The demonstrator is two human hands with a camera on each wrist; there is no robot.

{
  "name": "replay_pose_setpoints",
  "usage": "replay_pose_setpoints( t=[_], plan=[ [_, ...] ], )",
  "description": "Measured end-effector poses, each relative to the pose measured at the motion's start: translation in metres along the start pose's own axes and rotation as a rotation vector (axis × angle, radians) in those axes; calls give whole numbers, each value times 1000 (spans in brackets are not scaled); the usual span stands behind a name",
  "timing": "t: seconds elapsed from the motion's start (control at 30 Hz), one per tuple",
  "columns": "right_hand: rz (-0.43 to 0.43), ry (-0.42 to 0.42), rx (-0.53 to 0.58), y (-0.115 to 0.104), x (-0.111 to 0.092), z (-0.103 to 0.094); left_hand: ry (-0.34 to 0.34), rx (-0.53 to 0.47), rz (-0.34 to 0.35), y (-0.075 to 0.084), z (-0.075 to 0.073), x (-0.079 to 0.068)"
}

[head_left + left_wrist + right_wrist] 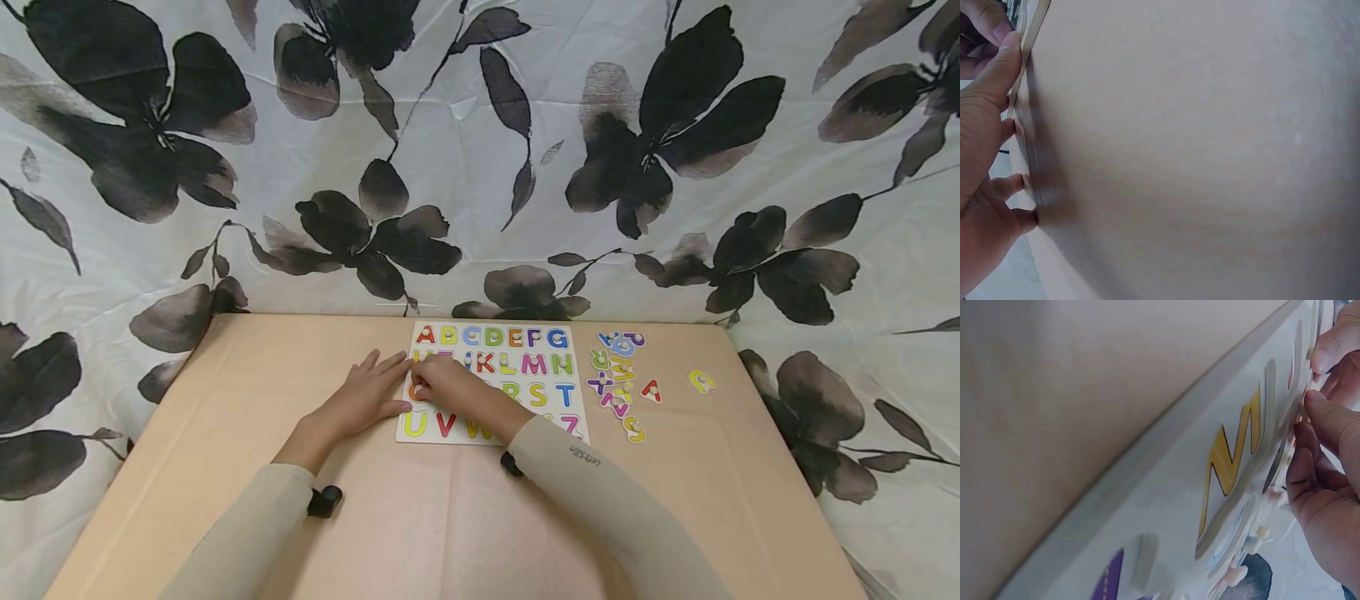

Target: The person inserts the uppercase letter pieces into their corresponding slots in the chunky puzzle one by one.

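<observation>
The white alphabet puzzle board (487, 408) lies on the table with rows of coloured capital letters. My left hand (367, 392) rests at the board's left edge, fingers extended, its fingertips and thumb against the side; the left wrist view shows this hand (988, 150) along the edge. Over the board's left part, my right hand (457, 385) has curled fingers, thumb and index pinching a small letter piece near the third row. The right wrist view shows that hand (1329, 481) low at the board, but its fingers mostly hide the piece. An orange letter (415, 392) shows beside the fingertips.
Right of the board lies a loose cluster of coloured letters (621, 371). A red letter A (652, 391) and a yellow-green letter (702, 382) lie apart, farther right. Behind the tan table (360, 533) hangs a white floral cloth (480, 167).
</observation>
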State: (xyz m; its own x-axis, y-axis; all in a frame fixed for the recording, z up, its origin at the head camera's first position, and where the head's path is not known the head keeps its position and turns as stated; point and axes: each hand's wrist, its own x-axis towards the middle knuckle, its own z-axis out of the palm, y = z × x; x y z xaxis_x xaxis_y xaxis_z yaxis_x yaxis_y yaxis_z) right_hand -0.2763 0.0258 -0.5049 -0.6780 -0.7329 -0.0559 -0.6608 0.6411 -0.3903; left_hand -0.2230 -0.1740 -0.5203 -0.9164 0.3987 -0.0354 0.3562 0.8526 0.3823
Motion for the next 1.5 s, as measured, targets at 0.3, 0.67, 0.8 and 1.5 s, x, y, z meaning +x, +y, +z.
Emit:
replay_pose_setpoints(
  t=[0.3,0.67,0.8,1.5],
  plan=[
    [31,57,35,14,-32,-22,-8,7,-6,2,1,3],
    [74,177,100,62,-84,-57,-24,-3,-28,0,1,2],
    [101,201,78,85,-107,-64,-28,-3,-27,1,1,3],
    [417,268,81,200,-219,-104,-27,-3,-55,1,0,8]
  ],
)
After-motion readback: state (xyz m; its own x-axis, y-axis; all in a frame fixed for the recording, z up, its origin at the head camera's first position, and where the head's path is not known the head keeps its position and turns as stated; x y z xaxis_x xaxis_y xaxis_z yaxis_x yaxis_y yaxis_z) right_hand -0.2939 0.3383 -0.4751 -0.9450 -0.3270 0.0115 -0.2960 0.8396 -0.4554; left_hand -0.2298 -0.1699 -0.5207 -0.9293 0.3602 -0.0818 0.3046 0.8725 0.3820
